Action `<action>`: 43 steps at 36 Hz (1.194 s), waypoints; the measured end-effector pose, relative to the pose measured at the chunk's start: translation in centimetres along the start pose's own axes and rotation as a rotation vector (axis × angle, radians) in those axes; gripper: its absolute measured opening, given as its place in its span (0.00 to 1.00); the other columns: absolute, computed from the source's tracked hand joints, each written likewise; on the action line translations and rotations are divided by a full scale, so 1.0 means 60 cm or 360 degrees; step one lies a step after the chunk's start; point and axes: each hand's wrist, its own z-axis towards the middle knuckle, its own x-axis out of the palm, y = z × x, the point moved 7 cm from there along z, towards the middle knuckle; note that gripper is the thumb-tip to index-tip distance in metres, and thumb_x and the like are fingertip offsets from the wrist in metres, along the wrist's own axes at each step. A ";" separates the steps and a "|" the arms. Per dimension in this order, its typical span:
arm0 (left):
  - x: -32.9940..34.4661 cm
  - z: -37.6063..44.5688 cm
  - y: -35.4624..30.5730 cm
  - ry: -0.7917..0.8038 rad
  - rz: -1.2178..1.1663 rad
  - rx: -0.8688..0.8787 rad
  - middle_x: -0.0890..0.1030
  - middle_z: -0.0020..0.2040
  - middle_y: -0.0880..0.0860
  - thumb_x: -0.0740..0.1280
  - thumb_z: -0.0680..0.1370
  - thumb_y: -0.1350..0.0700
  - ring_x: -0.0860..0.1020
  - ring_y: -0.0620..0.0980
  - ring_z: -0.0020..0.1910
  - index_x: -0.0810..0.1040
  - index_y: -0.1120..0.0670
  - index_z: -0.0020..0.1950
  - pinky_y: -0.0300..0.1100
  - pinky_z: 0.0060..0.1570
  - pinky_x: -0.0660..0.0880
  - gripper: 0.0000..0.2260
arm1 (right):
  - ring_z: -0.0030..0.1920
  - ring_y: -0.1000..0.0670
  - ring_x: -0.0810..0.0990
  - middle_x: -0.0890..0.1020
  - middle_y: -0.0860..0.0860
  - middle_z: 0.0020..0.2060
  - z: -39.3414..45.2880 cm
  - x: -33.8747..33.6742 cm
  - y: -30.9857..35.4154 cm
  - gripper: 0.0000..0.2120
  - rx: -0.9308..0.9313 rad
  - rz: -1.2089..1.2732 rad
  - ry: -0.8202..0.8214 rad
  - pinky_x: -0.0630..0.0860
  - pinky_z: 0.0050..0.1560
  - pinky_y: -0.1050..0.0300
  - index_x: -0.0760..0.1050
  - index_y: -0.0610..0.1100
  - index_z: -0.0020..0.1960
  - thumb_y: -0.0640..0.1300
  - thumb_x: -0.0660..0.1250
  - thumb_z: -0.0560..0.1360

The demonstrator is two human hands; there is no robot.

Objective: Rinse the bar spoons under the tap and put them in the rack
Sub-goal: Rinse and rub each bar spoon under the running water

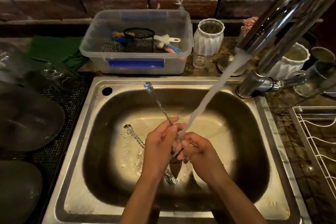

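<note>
Head view, looking down into a steel sink (269, 118) at frame centre. Both hands meet under the water stream (205, 103) falling from the tap (283, 23) at upper right. The left hand (160, 143) pinches the twisted stem of a bar spoon (156, 100), whose bowl points to the upper left, clear of the water; the right hand (198, 149) is curled around the stem's lower end, where the stream lands. A second bar spoon (135, 137) lies on the basin floor to the left of the hands, partly hidden beneath the left wrist, amid scattered grit. The wire rack (312, 132) sits at the right edge of the frame, well apart from the hands. Risks, as judged: the wet, thin stem may slip through the pinch and fall onto the spoon below; the bowl may go unrinsed, since it stands outside the stream; water striking the knuckles may splash over the sink rim; the carry to the rack, passing the tap base, may drip on the counter or snag the long stem.
</note>
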 end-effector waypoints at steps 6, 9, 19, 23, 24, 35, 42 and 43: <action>-0.013 0.007 -0.014 -0.0078 0.0105 0.0093 0.87 0.49 0.51 0.62 0.83 0.59 0.85 0.48 0.51 0.84 0.55 0.56 0.35 0.49 0.79 0.11 | 0.38 0.50 0.81 0.85 0.46 0.41 0.008 0.010 0.018 0.14 0.0003 0.0096 0.0062 0.77 0.42 0.62 0.77 0.54 0.54 0.37 0.59 0.81; -0.018 0.011 -0.020 -0.0112 0.0106 0.0113 0.87 0.49 0.49 0.63 0.82 0.58 0.85 0.45 0.51 0.85 0.53 0.55 0.34 0.49 0.79 0.10 | 0.38 0.52 0.82 0.84 0.42 0.41 0.016 0.013 0.025 0.09 -0.0016 0.0177 0.0071 0.76 0.40 0.67 0.77 0.49 0.55 0.37 0.63 0.80; -0.008 0.033 -0.041 -0.0130 0.0029 0.0165 0.87 0.45 0.49 0.66 0.80 0.59 0.85 0.44 0.43 0.86 0.49 0.49 0.31 0.38 0.78 0.10 | 0.47 0.40 0.84 0.85 0.45 0.45 0.040 0.017 0.051 0.11 -0.0098 0.0361 -0.0049 0.85 0.46 0.51 0.81 0.55 0.51 0.39 0.69 0.77; -0.004 0.034 -0.038 -0.0154 0.0060 0.0133 0.87 0.47 0.49 0.65 0.81 0.58 0.85 0.43 0.46 0.85 0.48 0.50 0.33 0.40 0.79 0.10 | 0.46 0.37 0.84 0.86 0.45 0.43 0.037 0.008 0.050 0.08 -0.0139 0.0293 -0.0182 0.83 0.48 0.39 0.81 0.53 0.52 0.42 0.70 0.77; -0.001 0.033 -0.033 -0.0146 0.0073 0.0101 0.87 0.48 0.50 0.64 0.82 0.57 0.85 0.45 0.48 0.85 0.48 0.51 0.37 0.42 0.81 0.10 | 0.45 0.40 0.85 0.86 0.47 0.42 0.036 0.005 0.048 0.07 -0.0133 0.0245 -0.0209 0.83 0.49 0.38 0.82 0.53 0.52 0.43 0.70 0.77; 0.011 -0.005 0.068 -0.0160 -0.0014 -0.0493 0.86 0.49 0.57 0.61 0.83 0.55 0.85 0.51 0.50 0.84 0.55 0.53 0.41 0.48 0.82 0.11 | 0.31 0.61 0.79 0.85 0.57 0.37 0.038 -0.062 -0.003 0.04 -0.0013 -0.0412 -0.0507 0.71 0.32 0.74 0.85 0.50 0.46 0.43 0.72 0.75; -0.011 -0.038 0.134 -0.0225 -0.0093 -0.0999 0.86 0.49 0.60 0.61 0.84 0.59 0.85 0.60 0.51 0.80 0.62 0.55 0.49 0.51 0.82 0.10 | 0.39 0.52 0.81 0.82 0.55 0.37 0.044 -0.084 -0.057 0.03 0.0169 -0.0598 -0.0489 0.73 0.38 0.62 0.84 0.47 0.45 0.41 0.73 0.73; -0.014 -0.040 0.138 -0.0229 -0.0100 -0.1038 0.86 0.49 0.61 0.61 0.83 0.60 0.85 0.60 0.51 0.80 0.63 0.55 0.50 0.52 0.82 0.10 | 0.39 0.54 0.80 0.81 0.56 0.36 0.044 -0.088 -0.064 0.03 0.0177 -0.0650 -0.0503 0.71 0.36 0.64 0.83 0.48 0.44 0.41 0.72 0.73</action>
